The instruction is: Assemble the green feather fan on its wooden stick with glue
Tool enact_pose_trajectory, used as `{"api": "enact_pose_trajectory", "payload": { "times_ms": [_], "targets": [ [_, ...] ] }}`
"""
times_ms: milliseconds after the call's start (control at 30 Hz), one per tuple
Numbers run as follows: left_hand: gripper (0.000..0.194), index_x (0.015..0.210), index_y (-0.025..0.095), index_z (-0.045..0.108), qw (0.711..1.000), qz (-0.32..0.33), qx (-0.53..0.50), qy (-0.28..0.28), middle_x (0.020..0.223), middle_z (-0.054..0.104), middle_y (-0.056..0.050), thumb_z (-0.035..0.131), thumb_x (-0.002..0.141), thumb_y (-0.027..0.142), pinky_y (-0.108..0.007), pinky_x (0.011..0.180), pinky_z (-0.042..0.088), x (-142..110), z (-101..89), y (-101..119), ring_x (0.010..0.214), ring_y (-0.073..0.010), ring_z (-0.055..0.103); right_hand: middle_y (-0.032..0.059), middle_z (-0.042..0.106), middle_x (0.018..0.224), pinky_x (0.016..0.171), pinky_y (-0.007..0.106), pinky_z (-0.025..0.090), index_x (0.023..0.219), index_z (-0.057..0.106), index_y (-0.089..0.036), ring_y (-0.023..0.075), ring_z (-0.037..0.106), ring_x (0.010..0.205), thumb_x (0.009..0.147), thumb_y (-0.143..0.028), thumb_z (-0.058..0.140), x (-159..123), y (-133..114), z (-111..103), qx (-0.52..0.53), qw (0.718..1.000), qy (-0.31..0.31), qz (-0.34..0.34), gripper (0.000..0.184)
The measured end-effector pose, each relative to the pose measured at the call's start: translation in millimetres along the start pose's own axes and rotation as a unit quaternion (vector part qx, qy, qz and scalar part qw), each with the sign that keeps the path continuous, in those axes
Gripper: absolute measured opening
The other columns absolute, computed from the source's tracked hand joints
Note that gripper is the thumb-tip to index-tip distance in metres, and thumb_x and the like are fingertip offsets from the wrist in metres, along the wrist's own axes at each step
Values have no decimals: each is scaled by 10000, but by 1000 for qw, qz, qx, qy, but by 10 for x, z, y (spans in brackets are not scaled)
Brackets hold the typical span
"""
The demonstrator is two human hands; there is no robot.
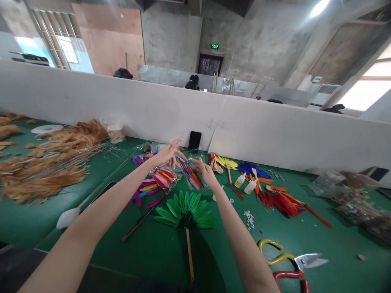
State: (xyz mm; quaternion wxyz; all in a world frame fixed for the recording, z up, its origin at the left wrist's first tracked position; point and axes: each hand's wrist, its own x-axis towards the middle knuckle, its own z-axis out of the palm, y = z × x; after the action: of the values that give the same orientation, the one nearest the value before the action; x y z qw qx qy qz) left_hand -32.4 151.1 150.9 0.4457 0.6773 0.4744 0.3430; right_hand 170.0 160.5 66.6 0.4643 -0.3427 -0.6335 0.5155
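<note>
My left hand point(168, 155) reaches over the clear bags of coloured feathers, fingers apart and nothing seen in them. Close to its right, my right hand point(205, 171) has its fingers closed at the edge of a clear plastic bag of feathers point(193, 178), which is slightly blurred. Another bag with red and yellow feathers point(165, 178) lies below my left hand. Between my forearms is a fan of green feathers point(187, 207) on a wooden stick handle point(189, 252), flat on the table.
Yellow-and-red-handled scissors point(293, 260) lie at front right. Two small glue bottles point(245, 183), white beads point(249, 219) and red feathers point(282, 202) are farther back. Brown fibres point(61, 158) cover the left side. A phone point(194, 141) leans on the white partition point(165, 108).
</note>
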Motion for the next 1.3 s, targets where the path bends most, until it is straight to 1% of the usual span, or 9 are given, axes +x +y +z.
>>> {"api": "enact_pose_trajectory", "payload": {
  "times_ms": [167, 333, 467, 667, 867, 967, 1067, 1167, 1300],
  "targets": [
    [633, 1442, 251, 13, 995, -20, 60, -72, 999, 665, -136, 194, 917, 554, -238, 417, 348, 1, 2, -19, 375, -80, 515, 101, 711, 892, 831, 370, 496, 1123, 604, -114, 223, 660, 866, 826, -650, 350, -32, -58, 7, -19, 1000, 6, 2, 664],
    [630, 1441, 303, -22, 989, -34, 88, -112, 1082, 627, -147, 203, 912, 560, -259, 438, 357, 27, 25, -33, 366, -65, 483, 101, 712, 856, 774, 359, 506, 1089, 619, -120, 227, 663, 821, 820, -661, 341, 4, 1, 16, -53, 998, 14, -7, 665],
    [685, 1445, 281, -27, 987, -36, 95, -124, 1066, 633, -142, 247, 896, 586, -265, 460, 336, 46, 41, -19, 372, -57, 433, 81, 712, 834, 745, 340, 505, 1046, 636, -140, 213, 662, 783, 819, -660, 342, 37, 65, 42, -86, 996, 23, -15, 639],
    [744, 1450, 231, 15, 986, -47, 99, -126, 1008, 649, -138, 308, 875, 601, -279, 485, 276, 80, 49, -20, 399, -41, 272, 78, 702, 739, 657, 301, 512, 1016, 634, -115, 189, 660, 669, 848, -653, 248, 41, 65, 91, -127, 991, 48, -23, 683],
    [702, 1442, 257, 46, 985, -61, 106, -122, 980, 649, -117, 319, 882, 582, -270, 447, 234, 10, 82, -14, 389, -31, 256, 74, 700, 718, 670, 277, 502, 962, 656, -128, 186, 670, 687, 884, -605, 226, 11, 32, 130, -192, 979, 64, -35, 647],
    [693, 1442, 257, 44, 987, -58, 88, -119, 1015, 649, -122, 295, 886, 586, -265, 439, 221, -36, 79, -20, 368, -22, 279, 60, 705, 719, 674, 262, 492, 956, 660, -157, 177, 675, 690, 916, -553, 185, -11, 33, 136, -235, 969, 61, -39, 620],
    [696, 1444, 233, 84, 988, -59, 88, -112, 957, 672, -109, 305, 884, 581, -264, 439, 221, -40, 44, -26, 355, -26, 262, 49, 711, 730, 675, 242, 477, 968, 653, -178, 166, 675, 706, 946, -484, 154, -50, 11, 117, -290, 954, 58, -47, 585],
    [679, 1438, 186, 147, 985, -89, 87, -118, 905, 685, -113, 281, 890, 565, -269, 428, 205, -12, -23, -29, 345, -34, 235, 46, 714, 749, 662, 231, 454, 988, 646, -196, 172, 673, 723, 956, -433, 201, -101, -28, 83, -356, 931, 58, -56, 506],
    [728, 1439, 186, 152, 977, -121, 91, -148, 923, 680, -118, 422, 841, 503, -265, 410, 189, 37, -116, -28, 361, -39, 237, 57, 709, 749, 614, 216, 413, 979, 647, -197, 175, 665, 707, 957, -370, 252, -150, -51, 66, -440, 894, 56, -61, 432]
  ]
}}
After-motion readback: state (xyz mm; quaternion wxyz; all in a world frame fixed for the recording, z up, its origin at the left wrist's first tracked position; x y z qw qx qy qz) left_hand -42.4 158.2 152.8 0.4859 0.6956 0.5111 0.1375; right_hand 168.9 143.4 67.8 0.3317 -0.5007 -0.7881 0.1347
